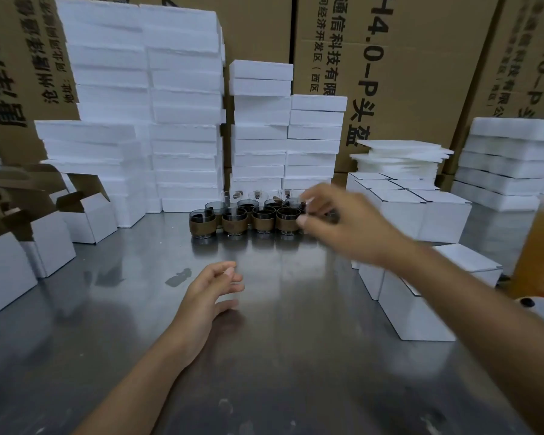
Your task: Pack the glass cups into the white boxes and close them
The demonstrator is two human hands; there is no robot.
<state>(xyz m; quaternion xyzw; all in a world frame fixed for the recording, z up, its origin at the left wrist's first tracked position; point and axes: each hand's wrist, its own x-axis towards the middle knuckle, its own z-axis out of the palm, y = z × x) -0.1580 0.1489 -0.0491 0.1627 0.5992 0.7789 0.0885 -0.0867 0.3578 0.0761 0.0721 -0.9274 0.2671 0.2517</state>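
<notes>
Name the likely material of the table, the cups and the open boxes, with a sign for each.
Table: probably brushed steel; it gives dull reflections.
Cups: tinted glass, see-through rims; the brown band may be cork or leather.
Open boxes: card, white outside, raw brown inside the flaps.

A steel tabletop (280, 356), scuffed and shiny, carries everything here. At its middle back stands a tight cluster of glass cups (233, 219) with brown sleeves, in rows and touching one another. Behind them and to the left, tall stacks of white foam slabs (186, 152) rise against the cartons; another foam stack (509, 158) sits far right. Open white boxes (88, 222) line the left side, flaps up. Closed white boxes (418, 312) stand on the right, near an orange container (540, 246).
</notes>
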